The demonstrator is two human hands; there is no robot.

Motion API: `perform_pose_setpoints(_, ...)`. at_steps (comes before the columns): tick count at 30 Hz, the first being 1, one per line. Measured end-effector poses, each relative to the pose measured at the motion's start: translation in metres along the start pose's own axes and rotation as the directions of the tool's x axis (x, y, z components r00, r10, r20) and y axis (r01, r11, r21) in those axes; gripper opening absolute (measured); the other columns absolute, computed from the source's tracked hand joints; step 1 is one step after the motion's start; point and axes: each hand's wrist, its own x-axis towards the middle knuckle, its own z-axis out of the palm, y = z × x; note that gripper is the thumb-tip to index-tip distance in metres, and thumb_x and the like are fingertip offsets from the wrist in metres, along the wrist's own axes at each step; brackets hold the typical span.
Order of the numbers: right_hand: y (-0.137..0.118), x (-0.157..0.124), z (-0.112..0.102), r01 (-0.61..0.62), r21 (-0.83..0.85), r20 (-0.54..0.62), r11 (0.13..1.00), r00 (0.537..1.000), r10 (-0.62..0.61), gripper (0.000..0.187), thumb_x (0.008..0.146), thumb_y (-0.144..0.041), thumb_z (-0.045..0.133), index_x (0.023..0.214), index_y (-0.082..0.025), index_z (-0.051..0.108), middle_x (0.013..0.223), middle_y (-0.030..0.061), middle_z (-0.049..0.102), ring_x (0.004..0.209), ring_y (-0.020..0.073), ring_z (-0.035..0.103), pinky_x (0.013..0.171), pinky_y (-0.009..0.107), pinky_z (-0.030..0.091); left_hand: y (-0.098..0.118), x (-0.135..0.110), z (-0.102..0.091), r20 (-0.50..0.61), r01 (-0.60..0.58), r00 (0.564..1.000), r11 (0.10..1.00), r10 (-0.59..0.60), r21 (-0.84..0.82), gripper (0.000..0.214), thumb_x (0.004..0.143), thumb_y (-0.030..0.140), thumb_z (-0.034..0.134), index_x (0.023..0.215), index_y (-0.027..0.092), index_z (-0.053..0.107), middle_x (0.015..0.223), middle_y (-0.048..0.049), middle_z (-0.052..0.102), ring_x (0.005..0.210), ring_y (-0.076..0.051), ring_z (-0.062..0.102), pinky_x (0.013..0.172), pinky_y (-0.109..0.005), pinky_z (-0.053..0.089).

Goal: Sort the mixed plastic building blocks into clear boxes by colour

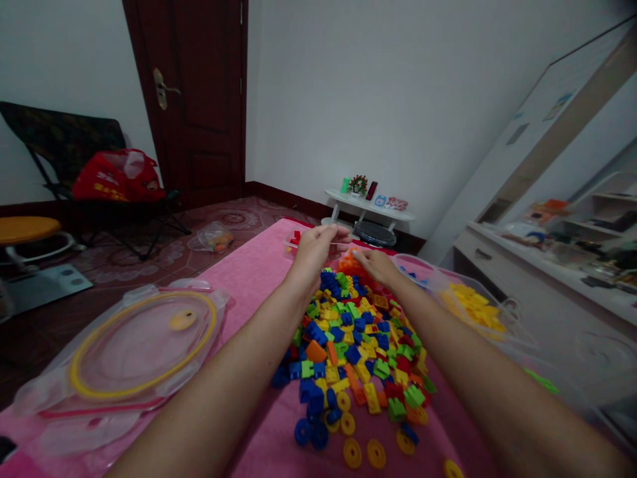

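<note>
At the far end of the block pile, a clear container [340, 245] with orange building blocks [349, 263] in it sits between my two hands. My left hand [322, 244] is closed at the container's left side, with its fingertips partly hidden. On the other side, my right hand [374, 263] has its fingers pressed together at the rim, close to the orange blocks. Below and between my forearms spreads a heap of mixed building blocks [353, 325] in blue, yellow, green, orange and red. Yellow wheels [352, 453] and blue wheels [319, 435] lie at its near edge.
A container with red blocks [295, 238] stands behind my left hand. To the right are tubs with blue pieces [413, 273] and yellow blocks [475, 307]. Clear lids with a yellow ring [79, 386] lie left on the pink cloth [249, 265]. A white cabinet [522, 285] borders the right.
</note>
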Motion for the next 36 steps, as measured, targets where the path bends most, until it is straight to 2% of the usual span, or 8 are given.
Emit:
perform_pose_setpoints(4,-0.005,-0.024,-0.013,-0.014,0.197,-0.147,0.98,0.988,0.044,0.041,0.087,-0.043,0.041,0.08,-0.014,0.07,0.079,0.0075,0.069,0.079,0.0216,0.061,0.068,0.028,0.041,-0.007,0.009,-0.006,0.012,-0.005,1.0,0.998,0.004,0.067,0.023,0.08,0.033,0.055,0.076,0.014,0.067,0.077,-0.0081,0.071,0.06,-0.012,0.062,0.063,-0.024,0.049)
perform_pose_setpoints(8,-0.007,-0.072,-0.012,-0.058,0.383,0.041,0.922,0.998,0.046,0.014,0.069,-0.026,0.06,0.072,-0.018,0.071,0.07,0.0035,0.069,0.065,0.019,0.059,0.061,0.027,0.041,-0.028,0.024,-0.02,0.069,-0.111,0.993,0.928,0.092,0.356,0.019,0.076,0.028,0.057,0.08,0.015,0.07,0.079,-0.0083,0.071,0.07,-0.017,0.065,0.074,-0.03,0.051)
perform_pose_setpoints(14,-0.014,-0.129,0.005,-0.061,0.165,0.189,0.984,0.982,0.029,0.03,0.057,-0.01,0.062,0.08,-0.026,0.073,0.067,-0.0012,0.065,0.061,0.0152,0.055,0.057,0.025,0.037,-0.064,0.031,-0.039,0.288,-0.312,0.949,0.488,0.125,0.815,0.031,0.071,0.014,0.06,0.099,0.021,0.072,0.109,-0.0095,0.069,0.109,-0.026,0.059,0.099,-0.036,0.039)
perform_pose_setpoints(21,-0.025,-0.138,0.009,0.022,-0.062,0.204,0.998,0.979,-0.008,0.025,0.061,-0.019,0.069,0.085,-0.026,0.071,0.08,0.0003,0.064,0.074,0.0166,0.056,0.061,0.025,0.034,-0.079,0.023,-0.045,0.371,-0.367,0.928,0.283,0.041,0.886,0.031,0.063,0.011,0.065,0.092,0.021,0.073,0.104,-0.0124,0.068,0.105,-0.032,0.058,0.094,-0.038,0.041)
perform_pose_setpoints(27,-0.013,-0.134,0.009,-0.08,0.249,0.123,0.965,0.991,0.05,0.022,0.059,-0.019,0.072,0.08,-0.021,0.067,0.068,-0.0025,0.059,0.059,0.0121,0.052,0.054,0.023,0.035,-0.058,0.016,-0.035,0.313,-0.294,0.95,0.282,-0.022,0.913,0.01,0.057,0.014,0.069,0.062,0.022,0.069,0.075,-0.0078,0.07,0.088,-0.03,0.063,0.085,-0.037,0.044)
perform_pose_setpoints(30,-0.018,-0.131,0.013,-0.191,0.657,0.062,0.729,0.978,0.201,0.025,0.064,-0.019,0.068,0.088,-0.018,0.063,0.066,-0.0034,0.057,0.053,0.0111,0.052,0.049,0.023,0.04,-0.046,0.013,-0.023,0.417,-0.35,0.905,0.411,-0.083,0.842,0.007,0.062,0.021,0.067,0.068,0.022,0.071,0.069,-0.0051,0.069,0.074,-0.023,0.063,0.072,-0.031,0.047)
perform_pose_setpoints(33,-0.03,-0.131,0.016,-0.267,0.956,0.221,0.122,0.928,0.3,0.018,0.071,-0.019,0.063,0.088,-0.018,0.059,0.07,-0.0013,0.061,0.059,0.0127,0.059,0.053,0.024,0.048,-0.039,0.008,-0.01,0.521,-0.341,0.83,0.56,-0.198,0.755,0.021,0.07,0.027,0.062,0.086,0.018,0.072,0.068,-0.0029,0.069,0.064,-0.017,0.061,0.06,-0.024,0.046)
perform_pose_setpoints(36,-0.043,-0.132,0.016,-0.291,0.872,0.386,-0.393,0.904,0.187,0.016,0.085,-0.031,0.051,0.091,-0.017,0.056,0.075,0.0026,0.065,0.061,0.0136,0.062,0.052,0.024,0.05,-0.036,0.002,-0.003,0.508,-0.321,0.829,0.547,-0.233,0.773,0.026,0.07,0.028,0.063,0.091,0.014,0.069,0.068,-0.0017,0.068,0.059,-0.014,0.06,0.054,-0.021,0.043)
